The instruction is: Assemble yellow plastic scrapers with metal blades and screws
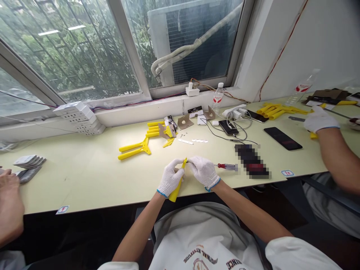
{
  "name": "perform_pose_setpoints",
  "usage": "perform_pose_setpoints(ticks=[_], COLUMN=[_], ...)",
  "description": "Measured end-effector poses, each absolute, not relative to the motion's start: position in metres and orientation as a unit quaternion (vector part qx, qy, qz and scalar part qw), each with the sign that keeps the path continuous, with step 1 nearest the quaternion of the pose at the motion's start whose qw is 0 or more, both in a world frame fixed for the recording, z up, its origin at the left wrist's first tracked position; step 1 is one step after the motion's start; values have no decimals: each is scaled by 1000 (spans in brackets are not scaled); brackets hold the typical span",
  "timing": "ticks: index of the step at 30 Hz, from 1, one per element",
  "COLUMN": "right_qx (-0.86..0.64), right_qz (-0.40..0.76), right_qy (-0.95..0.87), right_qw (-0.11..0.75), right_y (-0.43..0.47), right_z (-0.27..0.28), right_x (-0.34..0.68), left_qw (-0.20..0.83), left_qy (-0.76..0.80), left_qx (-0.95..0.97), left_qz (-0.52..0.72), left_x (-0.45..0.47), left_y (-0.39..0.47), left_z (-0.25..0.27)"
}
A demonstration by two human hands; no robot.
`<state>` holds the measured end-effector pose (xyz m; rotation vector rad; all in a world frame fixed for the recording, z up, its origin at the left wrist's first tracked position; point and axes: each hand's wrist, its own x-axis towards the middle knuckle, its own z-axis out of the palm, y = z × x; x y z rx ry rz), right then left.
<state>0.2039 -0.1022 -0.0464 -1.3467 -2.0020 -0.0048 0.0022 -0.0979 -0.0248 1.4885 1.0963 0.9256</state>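
Yellow handle (174,193) is at the near edge of the table (92,168), just before the person's pale shirt (168,240), where curved letters like "GINAL ATTITUDE" and "INCE" can be read in part. Left hand (171,176), in a white glove with blue cuff, is grasping this handle: the thumb and bent fingers go around its middle, the wide end comes out below the palm toward the body, and the narrow end rises past the fingertips. Right hand (203,172), gloved likewise, has its fingers bent together at this narrow end; what they pinch is hidden. A screwdriver (226,167) with red and clear grip shows just beside this hand, but I cannot say whether it is held. To the right, a sticker (287,173) on the table edge has a mark too small to read.

Farther, two yellow tools (131,154) lie side by side, and two white strips (185,141) lie near brown card pieces (184,122). Near the window stands a clear bottle (218,99); its red label has unreadable writing.
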Motion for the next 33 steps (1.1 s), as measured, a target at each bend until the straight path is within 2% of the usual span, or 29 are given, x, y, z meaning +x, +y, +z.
perform_pose_setpoints(ticks=[19, 33], right_qx=[-522, -522], right_qz=[14, 6], right_qy=[-762, -774], right_qw=[382, 360], right_y=[-97, -102], right_z=[-51, -45], right_x=[202, 204], left_qw=[507, 508], left_qy=[458, 456], left_qx=[620, 620], left_qz=[386, 386], left_x=[2, 1], left_y=[-97, -97], left_z=[-24, -25])
